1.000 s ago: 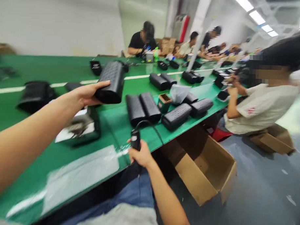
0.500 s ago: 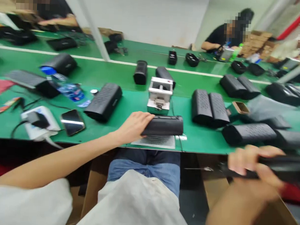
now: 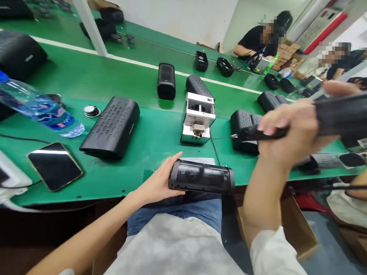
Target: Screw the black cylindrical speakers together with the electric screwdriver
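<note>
A black speaker body [image 3: 203, 176], two round drivers showing on its upward side, lies at the table's front edge. My left hand [image 3: 167, 175] grips its left end. My right hand [image 3: 295, 121] is raised at the right, wrapped round a dark tool whose thin shaft [image 3: 225, 137] points left. A long black part [image 3: 349, 111] is also in that hand, blurred and cut off by the frame edge. Behind the speaker body stands a white and silver device [image 3: 199, 118] with a cable. Left of it is a black speaker with a patterned cover [image 3: 111, 127].
At the left are a water bottle [image 3: 37, 106], a phone [image 3: 54, 165], a white power strip [image 3: 6, 175] and cables. More black speakers [image 3: 166, 80] stand behind and right. People sit across and at the right. Open cardboard boxes [image 3: 300, 230] are below.
My right hand has risen from low right with its load. The speaker body in my left hand has turned, so its drivers now show. The view has shifted.
</note>
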Action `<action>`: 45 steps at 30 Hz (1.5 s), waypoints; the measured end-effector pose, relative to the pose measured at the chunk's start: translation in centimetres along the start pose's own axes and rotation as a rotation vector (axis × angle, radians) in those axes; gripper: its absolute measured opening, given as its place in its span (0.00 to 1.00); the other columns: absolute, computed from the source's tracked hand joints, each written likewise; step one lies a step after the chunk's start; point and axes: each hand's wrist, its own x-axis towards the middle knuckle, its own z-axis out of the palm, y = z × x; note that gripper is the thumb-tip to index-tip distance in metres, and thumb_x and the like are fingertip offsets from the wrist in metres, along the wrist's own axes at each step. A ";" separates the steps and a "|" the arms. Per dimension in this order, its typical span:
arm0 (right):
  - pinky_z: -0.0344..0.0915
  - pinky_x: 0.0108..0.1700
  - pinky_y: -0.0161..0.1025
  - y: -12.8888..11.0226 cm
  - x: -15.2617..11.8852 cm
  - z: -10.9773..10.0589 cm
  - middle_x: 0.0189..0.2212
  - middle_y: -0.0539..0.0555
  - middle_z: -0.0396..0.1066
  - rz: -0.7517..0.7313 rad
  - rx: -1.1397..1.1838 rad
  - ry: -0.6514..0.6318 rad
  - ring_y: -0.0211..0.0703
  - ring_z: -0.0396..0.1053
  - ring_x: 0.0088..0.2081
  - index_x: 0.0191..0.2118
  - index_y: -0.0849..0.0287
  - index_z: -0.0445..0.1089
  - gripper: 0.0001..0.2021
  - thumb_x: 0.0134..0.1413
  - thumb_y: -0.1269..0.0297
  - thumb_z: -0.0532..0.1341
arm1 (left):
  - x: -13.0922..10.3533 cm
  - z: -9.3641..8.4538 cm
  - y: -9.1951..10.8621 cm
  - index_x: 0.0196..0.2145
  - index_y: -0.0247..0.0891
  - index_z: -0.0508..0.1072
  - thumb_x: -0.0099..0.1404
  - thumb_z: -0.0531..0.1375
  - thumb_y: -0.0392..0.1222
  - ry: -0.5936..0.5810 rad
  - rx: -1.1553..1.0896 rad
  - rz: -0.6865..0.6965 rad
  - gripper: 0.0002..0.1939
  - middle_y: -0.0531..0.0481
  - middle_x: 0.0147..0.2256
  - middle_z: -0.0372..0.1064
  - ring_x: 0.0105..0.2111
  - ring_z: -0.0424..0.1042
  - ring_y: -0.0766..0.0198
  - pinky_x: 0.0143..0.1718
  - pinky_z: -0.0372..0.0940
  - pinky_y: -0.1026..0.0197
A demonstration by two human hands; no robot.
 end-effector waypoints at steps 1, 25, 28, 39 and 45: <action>0.60 0.30 0.29 1.7 1.1 1.1 0.19 0.42 0.69 -0.224 -0.059 0.042 0.27 0.69 0.17 0.40 0.56 0.77 0.18 0.78 0.65 0.50 | 0.0 0.3 -0.4 0.83 0.58 0.41 0.62 0.82 0.47 -0.014 -0.047 -0.012 0.69 0.35 0.76 0.60 0.74 0.68 0.34 0.73 0.70 0.32; 0.56 0.22 0.47 11.6 7.9 2.4 0.24 0.44 0.58 -0.551 -0.473 0.112 0.42 0.54 0.18 0.42 0.41 0.69 0.12 0.67 0.48 0.72 | 0.3 1.5 -2.0 0.84 0.57 0.37 0.63 0.81 0.48 0.031 -0.152 -0.007 0.70 0.36 0.71 0.64 0.71 0.70 0.33 0.71 0.71 0.29; 0.54 0.20 0.46 11.9 8.6 2.7 0.23 0.44 0.58 -0.560 -0.485 0.161 0.42 0.53 0.18 0.40 0.41 0.69 0.08 0.63 0.56 0.70 | 0.3 1.5 -2.1 0.85 0.57 0.37 0.63 0.81 0.47 0.032 -0.157 -0.014 0.70 0.35 0.71 0.64 0.71 0.70 0.33 0.71 0.71 0.29; 0.49 0.18 0.42 12.7 8.1 3.4 0.23 0.42 0.58 -0.509 -0.511 0.160 0.40 0.52 0.18 0.41 0.42 0.70 0.09 0.61 0.61 0.70 | 0.4 1.5 -1.9 0.84 0.59 0.37 0.62 0.82 0.47 0.044 -0.163 -0.010 0.72 0.37 0.71 0.64 0.71 0.70 0.33 0.70 0.72 0.29; 0.56 0.19 0.43 11.7 7.8 3.2 0.24 0.43 0.57 -0.522 -0.516 0.134 0.41 0.55 0.17 0.42 0.43 0.70 0.08 0.66 0.58 0.71 | 0.4 1.5 -1.9 0.84 0.58 0.37 0.63 0.82 0.48 0.044 -0.165 -0.005 0.71 0.36 0.71 0.63 0.71 0.69 0.33 0.71 0.71 0.29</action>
